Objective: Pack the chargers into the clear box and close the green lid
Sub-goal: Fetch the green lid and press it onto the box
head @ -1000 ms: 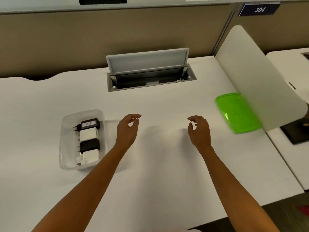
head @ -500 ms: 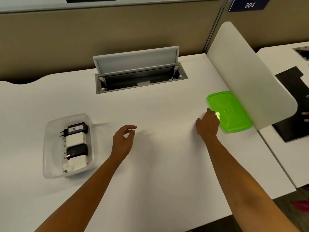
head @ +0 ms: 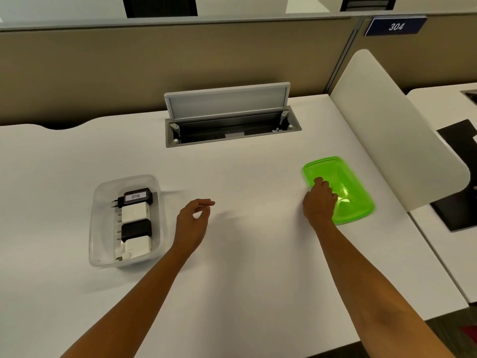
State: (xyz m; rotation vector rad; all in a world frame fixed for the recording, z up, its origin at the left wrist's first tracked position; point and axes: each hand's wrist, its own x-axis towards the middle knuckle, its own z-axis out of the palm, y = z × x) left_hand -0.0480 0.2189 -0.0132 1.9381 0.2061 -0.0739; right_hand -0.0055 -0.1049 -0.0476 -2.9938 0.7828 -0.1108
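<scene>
On the white desk (head: pixel 245 254), toward its left side, sits the clear box (head: pixel 103 223) with four chargers lined up inside: a black charger (head: pixel 138 197) with a white label reading 018, a white charger (head: pixel 135 212) below it, a second black charger (head: pixel 136 229), and a second white charger (head: pixel 138 245) nearest the viewer. Well apart, near the desk's right edge, lies the green lid (head: pixel 346 187), flat beside a white curved divider (head: pixel 395 130).

The packing looks done; fetching the lid appears to be the step in hand. A likely risk is that the smooth, flat lid slides away under pressing fingertips instead of lifting, or gets nudged against the divider. Later, a charger standing proud could keep the lid from seating.

The right hand (head: pixel 318 202) rests on the lid's near-left edge, fingers curled down onto it; whether they have actually gripped it I cannot tell. The left hand (head: pixel 192 223) hovers empty, near the box without touching it, thumb and forefinger loosely curved toward each other.

Behind, an open cable hatch (head: pixel 227 120) is set into the desk.
</scene>
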